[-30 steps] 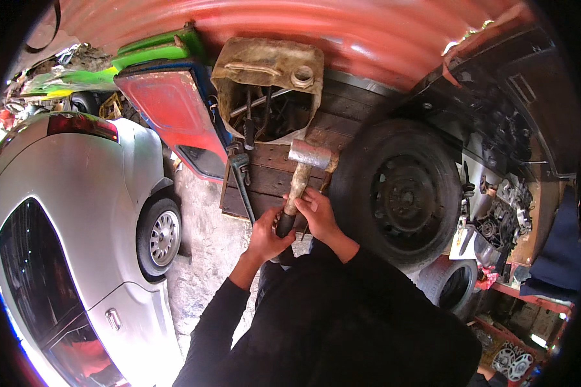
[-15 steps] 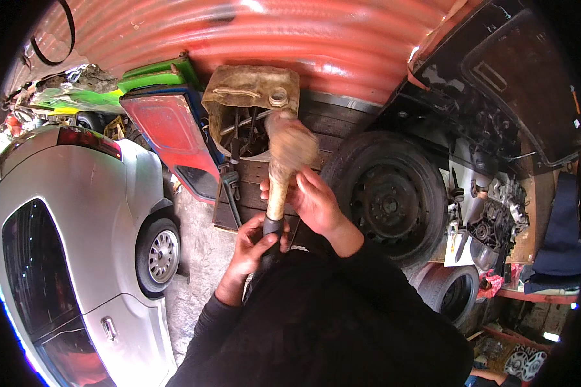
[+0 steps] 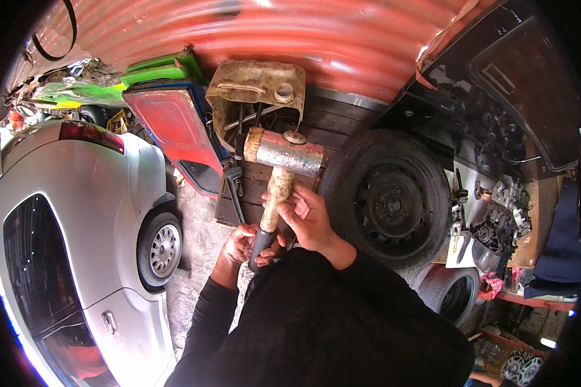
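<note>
A mallet (image 3: 279,192) stands out in front of my chest. Its thick cylindrical head (image 3: 289,155) has a worn silver surface, a brownish left end and a round knob on top. The pale, scuffed shaft runs down to a black grip (image 3: 263,248). My left hand (image 3: 242,245) is closed around that black grip. Higher up, my right hand (image 3: 310,220) holds the pale shaft, thumb across its front and some fingers hidden behind it. Just beyond the mallet, a cut-open, dirty plastic jerrycan (image 3: 257,76) lies with long metal tools inside.
Wooden planks (image 3: 326,119) lie under the jerrycan, with a pipe wrench (image 3: 233,187) at their left. A large wheel (image 3: 394,200) stands close on my right, above another tire (image 3: 455,293). Leftward are a red panel (image 3: 168,126) and a silver car (image 3: 90,174). Another person's arm (image 3: 487,377) shows lower right.
The mallet has turned from a blurred, end-on position so its head now lies sideways. My right hand has come slightly lower and its thumb now rests across the shaft.
</note>
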A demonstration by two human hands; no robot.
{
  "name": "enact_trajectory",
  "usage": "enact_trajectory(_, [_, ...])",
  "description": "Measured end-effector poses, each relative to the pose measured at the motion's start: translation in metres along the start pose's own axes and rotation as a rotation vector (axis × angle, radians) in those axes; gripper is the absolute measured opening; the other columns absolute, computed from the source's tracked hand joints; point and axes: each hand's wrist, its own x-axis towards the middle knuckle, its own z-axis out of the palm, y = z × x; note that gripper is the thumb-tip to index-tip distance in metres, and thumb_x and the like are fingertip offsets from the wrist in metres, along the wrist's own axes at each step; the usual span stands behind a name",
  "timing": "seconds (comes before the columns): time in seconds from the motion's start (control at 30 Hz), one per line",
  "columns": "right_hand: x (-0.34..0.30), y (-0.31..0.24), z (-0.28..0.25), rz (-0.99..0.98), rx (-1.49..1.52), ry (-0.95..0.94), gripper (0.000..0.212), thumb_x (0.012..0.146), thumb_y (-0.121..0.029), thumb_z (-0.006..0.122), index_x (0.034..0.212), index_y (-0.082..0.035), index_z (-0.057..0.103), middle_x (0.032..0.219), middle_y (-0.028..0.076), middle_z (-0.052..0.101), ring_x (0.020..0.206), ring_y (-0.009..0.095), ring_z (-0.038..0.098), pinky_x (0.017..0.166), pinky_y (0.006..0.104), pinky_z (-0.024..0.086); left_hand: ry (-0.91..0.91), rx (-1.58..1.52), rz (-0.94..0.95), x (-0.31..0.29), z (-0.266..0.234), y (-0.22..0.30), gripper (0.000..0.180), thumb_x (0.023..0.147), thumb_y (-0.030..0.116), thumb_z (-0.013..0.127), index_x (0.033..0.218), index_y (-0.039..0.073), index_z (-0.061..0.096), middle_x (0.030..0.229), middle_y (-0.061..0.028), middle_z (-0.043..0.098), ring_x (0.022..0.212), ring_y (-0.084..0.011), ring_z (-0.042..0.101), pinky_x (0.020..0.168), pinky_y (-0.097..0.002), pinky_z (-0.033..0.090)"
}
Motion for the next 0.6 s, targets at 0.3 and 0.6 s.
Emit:
enact_trajectory(0.3, [0.010, -0.004, -0.010, -0.009, -0.001, -0.041, 0.043, 0.107, -0.014, 0.055, 0.144, 0.004, 0.044, 0.129, 0.018, 0.062, 0.115, 0.023, 0.065, 0.102, 0.0396, 0.052, 0.186, 0.253, 0.195, 0.016, 0.021, 0.003, 0.070, 0.086, 0.050, 0.056, 0.122, -0.011, 0.057, 0.070, -0.0085, 0.054, 0.051, -0.0178, 0.050, 0.050, -0.0287, 0.043])
enact_trajectory(0.6, [0.041, 0.037, -0.041, 0.188, 0.155, -0.110, 0.058, 0.111, -0.033, 0.048, 0.156, -0.005, 0.026, 0.120, 0.012, 0.058, 0.108, 0.021, 0.061, 0.096, 0.0396, 0.051, 1.041, 1.654, 0.727, 0.036, 0.026, -0.027, 0.048, 0.095, 0.014, 0.065, 0.134, -0.006, 0.049, 0.111, -0.0310, 0.063, 0.096, -0.0500, 0.066, 0.082, -0.0516, 0.053])
